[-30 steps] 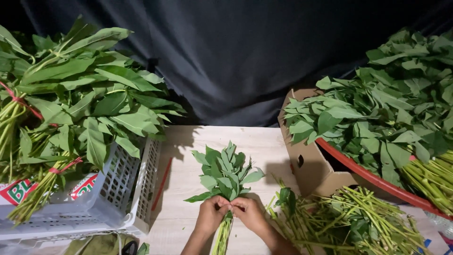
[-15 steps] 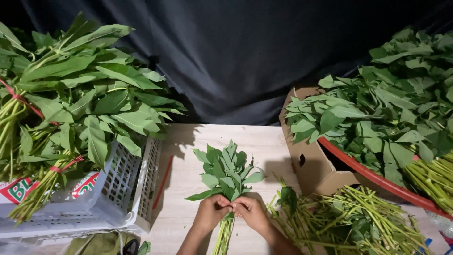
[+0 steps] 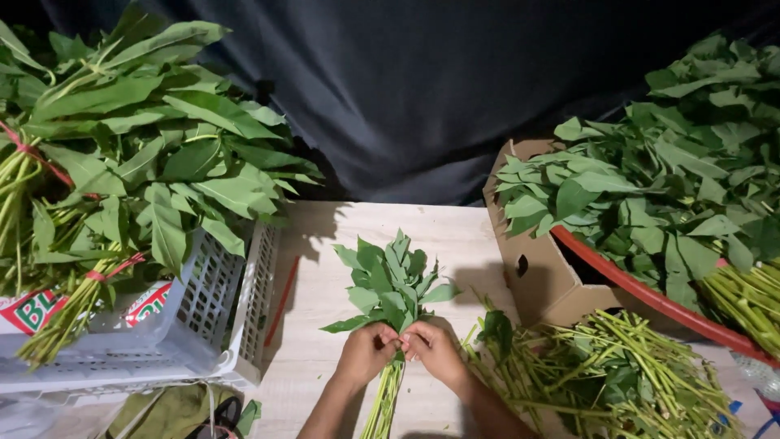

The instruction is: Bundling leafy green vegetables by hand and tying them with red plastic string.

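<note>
A small bunch of green leafy stems (image 3: 391, 280) lies on the pale wooden table (image 3: 455, 236), leaves pointing away from me. Both hands grip it where the leaves meet the stalks. My left hand (image 3: 365, 353) closes on the left side and my right hand (image 3: 433, 349) on the right, fingertips touching. The bare stalks (image 3: 383, 402) run down between my wrists toward the frame's bottom edge.
A white plastic crate (image 3: 203, 325) at left holds tied bundles of leafy greens (image 3: 122, 171). A cardboard box (image 3: 544, 276) and a red-rimmed basket (image 3: 650, 297) at right hold more leaves (image 3: 674, 179). Stripped stems (image 3: 609, 374) are piled by my right arm. Dark cloth hangs behind.
My hands stay closed on the bunch in the same spot. The bunch has shifted only slightly.
</note>
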